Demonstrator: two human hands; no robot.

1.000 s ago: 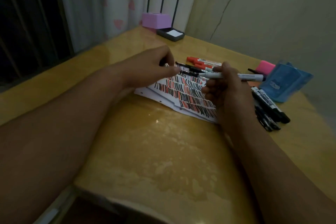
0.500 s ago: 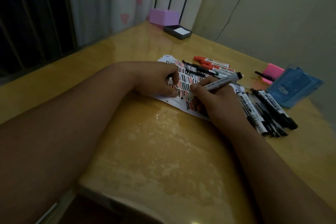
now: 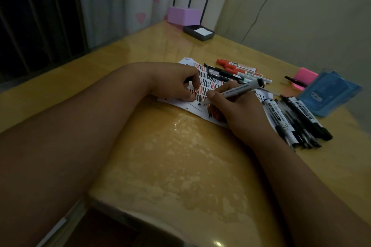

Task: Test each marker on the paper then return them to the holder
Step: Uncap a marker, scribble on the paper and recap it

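Note:
A white paper (image 3: 192, 106) covered in red and black strokes lies on the yellow table (image 3: 160, 156). My right hand (image 3: 236, 110) grips a white-barrelled black marker (image 3: 241, 88) like a pen, its tip touching the paper's near edge. My left hand (image 3: 172, 82) rests on the paper beside it with curled fingers, which seem to pinch a small dark cap. Several black markers (image 3: 297, 120) lie in a pile to the right. Red markers (image 3: 239, 67) and thin black ones lie past the paper.
A blue plastic case (image 3: 329, 94) and a pink block (image 3: 305, 75) sit at the right by the wall. A purple box (image 3: 183, 15) and a dark tray (image 3: 198, 32) stand at the far corner. The table's rounded near edge is below my arms.
My left hand pulled away from the marker and came down onto the paper. My right hand turned the marker tip-down and lowered it to the paper's near edge.

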